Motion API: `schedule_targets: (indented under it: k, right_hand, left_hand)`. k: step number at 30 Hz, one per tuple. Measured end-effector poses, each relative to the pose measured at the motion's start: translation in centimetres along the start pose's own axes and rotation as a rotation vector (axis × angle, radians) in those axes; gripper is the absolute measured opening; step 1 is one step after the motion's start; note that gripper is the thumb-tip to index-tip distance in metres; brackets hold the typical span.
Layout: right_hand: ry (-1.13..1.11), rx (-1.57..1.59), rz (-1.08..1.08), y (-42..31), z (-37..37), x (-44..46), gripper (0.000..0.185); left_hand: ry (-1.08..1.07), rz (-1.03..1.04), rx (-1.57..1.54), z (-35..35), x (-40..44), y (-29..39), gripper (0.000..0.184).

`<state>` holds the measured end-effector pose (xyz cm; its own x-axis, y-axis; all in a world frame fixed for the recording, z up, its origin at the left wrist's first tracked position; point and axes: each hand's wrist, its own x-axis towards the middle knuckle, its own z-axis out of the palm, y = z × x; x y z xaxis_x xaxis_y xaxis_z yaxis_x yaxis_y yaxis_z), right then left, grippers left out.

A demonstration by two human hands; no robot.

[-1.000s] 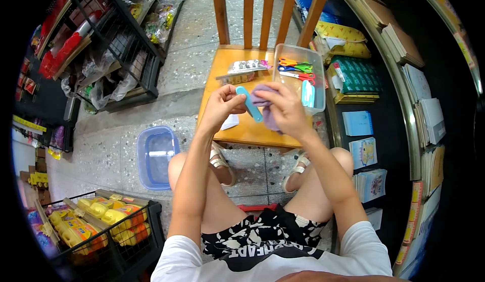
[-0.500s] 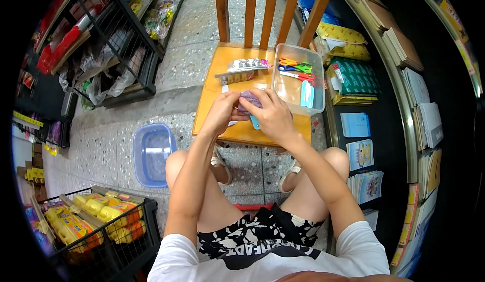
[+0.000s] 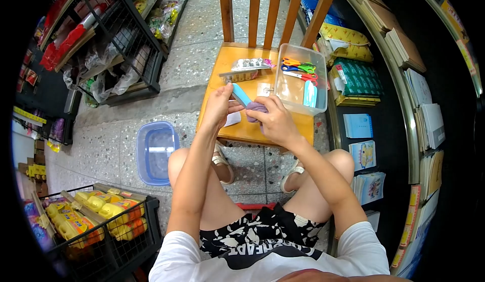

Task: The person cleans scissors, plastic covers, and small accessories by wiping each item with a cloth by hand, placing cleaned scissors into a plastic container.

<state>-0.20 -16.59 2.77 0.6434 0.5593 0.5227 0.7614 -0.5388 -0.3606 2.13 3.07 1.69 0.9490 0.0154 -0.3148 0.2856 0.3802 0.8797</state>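
Over the front half of a wooden chair seat [image 3: 212, 111], my left hand [image 3: 220, 105] pinches the upper end of a long, flat light-blue object [image 3: 239, 94], whose kind I cannot make out. My right hand [image 3: 277, 121] grips a purple cloth [image 3: 257, 110] wrapped about the object's lower end. To the right on the seat is a clear plastic box [image 3: 322, 109] with several colourful scissors [image 3: 299, 65] and a similar light-blue piece [image 3: 309, 94]. Clear-wrapped packs [image 3: 250, 65] lie at the seat's left rear. A white piece [image 3: 233, 119] lies below my hands.
A blue basin [image 3: 157, 153] stands on the floor to the left. Black wire racks [image 3: 126, 39] and a basket of yellow bottles [image 3: 96, 216] line the left side. Shelves with notebooks [image 3: 357, 125] run along the right. Wooden chair-back slats [image 3: 254, 14] rise behind the seat.
The light-blue object, mostly covered by the cloth and hands before, now shows between them, tilted up to the left. My hands have moved apart, the cloth staying in my right.
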Motion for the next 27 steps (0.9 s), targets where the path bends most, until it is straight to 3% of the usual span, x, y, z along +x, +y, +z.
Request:
schedule_targets:
  k: [5, 11, 14, 18, 22, 25, 27]
  right_hand:
    - [-0.023, 0.092, 0.083, 0.7, 0.2, -0.9, 0.031]
    - [0.277, 0.779, 0.478, 1.0, 0.5, -0.3, 0.023]
    - [0.112, 1.058, 0.725, 0.9, 0.6, 0.0, 0.023]
    - [0.023, 0.926, 0.656, 0.0, 2.1, -0.2, 0.029]
    - [0.104, 0.801, 0.658, -0.1, 2.4, -0.1, 0.028]
    - [0.214, 0.218, 0.463, -1.2, 0.5, 0.6, 0.029]
    - [0.305, -0.002, 0.337, -1.0, 0.6, 0.7, 0.029]
  left_hand:
    - [0.087, 0.110, -0.024, -0.9, 0.1, 1.5, 0.032]
    - [-0.029, 0.102, -0.050, -0.3, -0.4, 1.6, 0.031]
    - [-0.070, 0.100, -0.016, 0.6, -0.2, 0.6, 0.031]
    - [-0.111, 0.152, -0.028, 1.4, 0.0, -0.4, 0.031]
    - [-0.111, 0.132, -0.004, 1.8, -0.2, -0.2, 0.031]
    - [0.034, 0.088, 0.026, 2.6, -0.8, 0.3, 0.034]
    - [0.020, 0.073, -0.022, 3.0, -1.3, 0.3, 0.033]
